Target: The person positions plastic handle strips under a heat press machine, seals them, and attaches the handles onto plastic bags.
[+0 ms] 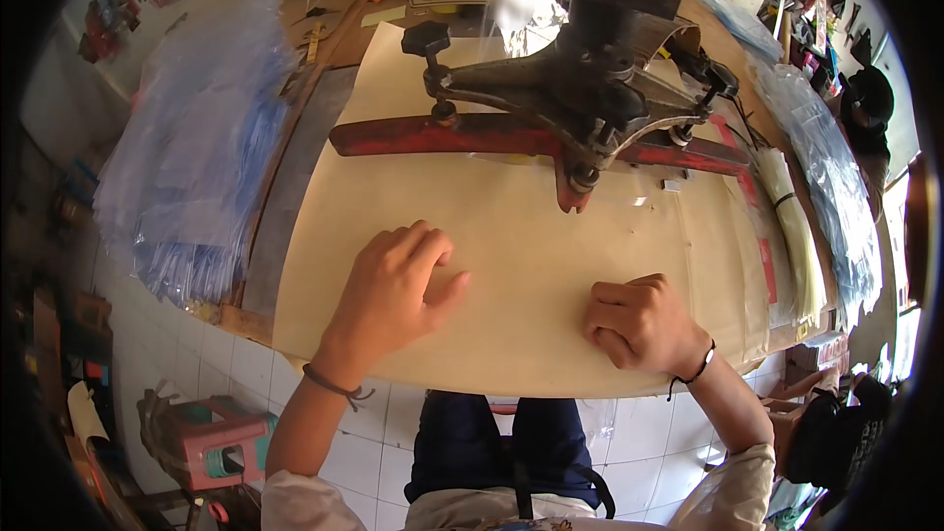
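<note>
My left hand [393, 280] rests on a large tan paper sheet [492, 246] that covers the tabletop. Its fingers are loosely curled, the thumb stands apart, and nothing shows between them. To the right, my right hand [641, 323] lies on the same sheet, curled into a fist with no object visible in it. Beyond both hands hangs a dark metal machine head [580, 88] with knobs and a worn red bar [442, 135]. A small metallic piece [672, 186] is on the sheet below the bar's right part.
Stacked clear plastic bags [202, 138] hang over the table's left edge. On the right are a banded bundle of pale strips [790, 226] and more clear bags [836, 187]. A crumpled clear bag [526, 5] sits behind the machine. A red and green stool [211, 438] stands on the floor at left.
</note>
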